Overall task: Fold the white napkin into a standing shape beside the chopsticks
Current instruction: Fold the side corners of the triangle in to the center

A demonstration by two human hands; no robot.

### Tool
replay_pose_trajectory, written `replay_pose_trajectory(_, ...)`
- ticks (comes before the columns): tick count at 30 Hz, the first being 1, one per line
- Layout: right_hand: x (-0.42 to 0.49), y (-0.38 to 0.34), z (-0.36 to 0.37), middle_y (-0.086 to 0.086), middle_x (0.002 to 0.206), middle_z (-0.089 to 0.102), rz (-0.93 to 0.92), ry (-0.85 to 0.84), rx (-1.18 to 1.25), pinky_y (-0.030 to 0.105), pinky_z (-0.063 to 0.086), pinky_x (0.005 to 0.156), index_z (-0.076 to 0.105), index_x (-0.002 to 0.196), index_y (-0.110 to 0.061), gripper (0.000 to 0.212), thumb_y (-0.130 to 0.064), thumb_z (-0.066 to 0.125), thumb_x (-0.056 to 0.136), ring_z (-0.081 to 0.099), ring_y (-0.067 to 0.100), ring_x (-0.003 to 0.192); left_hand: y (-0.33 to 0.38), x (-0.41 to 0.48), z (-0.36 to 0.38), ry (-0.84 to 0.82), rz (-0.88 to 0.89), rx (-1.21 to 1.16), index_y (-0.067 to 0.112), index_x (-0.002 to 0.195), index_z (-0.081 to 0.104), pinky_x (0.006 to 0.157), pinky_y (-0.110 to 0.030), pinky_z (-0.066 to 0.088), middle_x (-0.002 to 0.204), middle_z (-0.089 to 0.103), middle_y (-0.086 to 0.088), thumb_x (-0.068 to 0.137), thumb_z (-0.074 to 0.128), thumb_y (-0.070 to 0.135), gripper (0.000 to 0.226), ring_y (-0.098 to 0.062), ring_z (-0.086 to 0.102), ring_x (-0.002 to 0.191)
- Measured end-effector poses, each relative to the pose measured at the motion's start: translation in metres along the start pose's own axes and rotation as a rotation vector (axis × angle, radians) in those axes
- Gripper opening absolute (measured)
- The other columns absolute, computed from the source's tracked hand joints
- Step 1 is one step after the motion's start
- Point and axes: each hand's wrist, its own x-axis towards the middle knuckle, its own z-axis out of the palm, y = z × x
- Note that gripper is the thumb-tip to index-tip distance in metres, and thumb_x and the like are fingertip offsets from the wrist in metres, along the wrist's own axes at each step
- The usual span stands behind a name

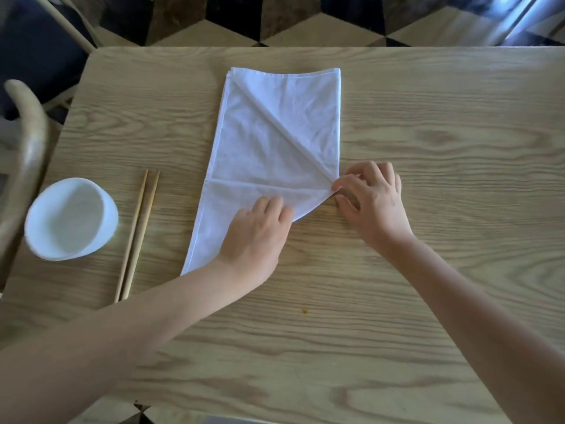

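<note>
The white napkin (269, 142) lies flat in the middle of the wooden table (428, 123), folded long, with a diagonal crease running from its far left corner to its right point. My left hand (256, 237) presses flat on the napkin's near part, fingers together. My right hand (371, 198) pinches the napkin's right corner point between thumb and fingers. A pair of wooden chopsticks (137, 234) lies to the left of the napkin, pointing away from me.
A white bowl (70, 218) stands left of the chopsticks near the table's left edge. A curved wooden chair back (29, 142) rises at the far left. A patterned floor shows beyond the table's far edge.
</note>
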Motion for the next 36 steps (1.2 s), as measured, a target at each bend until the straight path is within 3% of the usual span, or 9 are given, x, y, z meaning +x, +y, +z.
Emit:
replay_pose_trajectory(3,0.003,0.004,-0.003,0.004,0.095,0.058,-0.05,-0.007,-0.032,0.034,0.031,0.081,0.069,0.088,-0.016,0.013,-0.013,0.07,0.076,0.037,0.02,0.093,-0.007,-0.016,0.001,-0.047,-0.099,-0.023,0.008,0.081,0.053,0.044,-0.027,0.026,0.078,0.052,-0.009,0.037,0.066,-0.009,0.048,-0.027,0.053,0.065)
replay_pose_trajectory(6,0.007,0.005,-0.005,0.004,0.091,0.059,-0.094,-0.005,-0.07,0.035,0.033,0.08,0.068,0.086,-0.015,0.009,-0.014,0.069,0.077,0.038,0.02,0.09,-0.021,-0.03,-0.002,-0.086,-0.148,-0.12,0.006,0.079,0.058,0.039,-0.028,0.034,0.074,0.055,-0.009,0.046,0.067,-0.013,0.039,-0.03,0.056,0.064)
replay_pose_trajectory(11,0.01,0.002,-0.004,0.005,0.087,0.059,-0.122,-0.028,-0.093,0.04,0.039,0.077,0.065,0.08,-0.011,0.002,-0.012,0.065,0.078,0.037,0.021,0.088,-0.052,-0.018,-0.019,-0.013,-0.357,-0.327,0.01,0.098,0.063,0.059,-0.033,0.038,0.086,0.063,-0.009,0.083,0.049,0.002,0.022,-0.036,0.06,0.081)
replay_pose_trajectory(15,0.015,0.0,-0.004,0.005,0.083,0.059,-0.104,-0.054,-0.094,0.041,0.04,0.075,0.064,0.076,-0.009,0.005,-0.01,0.066,0.079,0.046,0.029,0.085,-0.082,0.008,-0.033,-0.088,-0.399,-0.336,0.016,0.077,0.058,0.059,-0.031,0.03,0.071,0.051,-0.004,0.085,0.054,0.012,0.01,-0.029,0.049,0.074)
replay_pose_trajectory(20,0.017,-0.004,-0.005,0.005,0.084,0.058,-0.031,-0.079,-0.097,0.036,0.034,0.076,0.064,0.076,-0.01,0.005,-0.012,0.066,0.08,0.048,0.031,0.088,-0.128,0.039,-0.044,-0.256,-0.328,-0.44,0.016,0.089,0.068,0.066,-0.028,0.038,0.083,0.065,-0.002,0.081,0.065,0.013,0.009,-0.021,0.055,0.079)
replay_pose_trajectory(23,0.014,-0.007,-0.002,0.004,0.085,0.058,0.027,-0.067,-0.122,0.036,0.033,0.075,0.065,0.078,-0.011,0.006,-0.016,0.065,0.082,0.047,0.03,0.09,-0.152,0.055,-0.055,-0.368,-0.258,-0.442,0.016,0.094,0.067,0.066,-0.026,0.039,0.087,0.064,-0.002,0.081,0.064,0.007,0.017,-0.019,0.056,0.082)
replay_pose_trajectory(26,0.014,-0.011,0.0,0.004,0.087,0.059,0.094,-0.078,-0.128,0.039,0.035,0.081,0.066,0.08,-0.011,0.007,-0.017,0.065,0.082,0.047,0.03,0.093,-0.174,0.069,-0.06,-0.427,-0.212,-0.394,0.018,0.094,0.067,0.075,-0.029,0.045,0.091,0.062,-0.003,0.081,0.063,0.006,0.019,-0.02,0.056,0.086)
replay_pose_trajectory(33,0.021,-0.018,-0.006,0.002,0.088,0.061,0.232,-0.178,-0.107,0.039,0.033,0.086,0.067,0.08,-0.014,0.009,-0.021,0.063,0.083,0.046,0.028,0.099,-0.197,0.102,-0.046,-0.239,-0.243,-0.413,0.013,0.088,0.062,0.077,-0.034,0.042,0.096,0.057,-0.004,0.086,0.057,0.018,0.007,-0.023,0.051,0.089)
replay_pose_trajectory(36,0.026,-0.021,-0.011,-0.001,0.091,0.062,0.306,-0.236,-0.082,0.036,0.031,0.088,0.068,0.082,-0.016,0.01,-0.023,0.06,0.084,0.046,0.025,0.103,-0.196,0.113,-0.038,-0.147,-0.31,-0.511,0.011,0.091,0.063,0.068,-0.03,0.04,0.093,0.055,-0.002,0.086,0.059,0.021,0.011,-0.022,0.05,0.088)
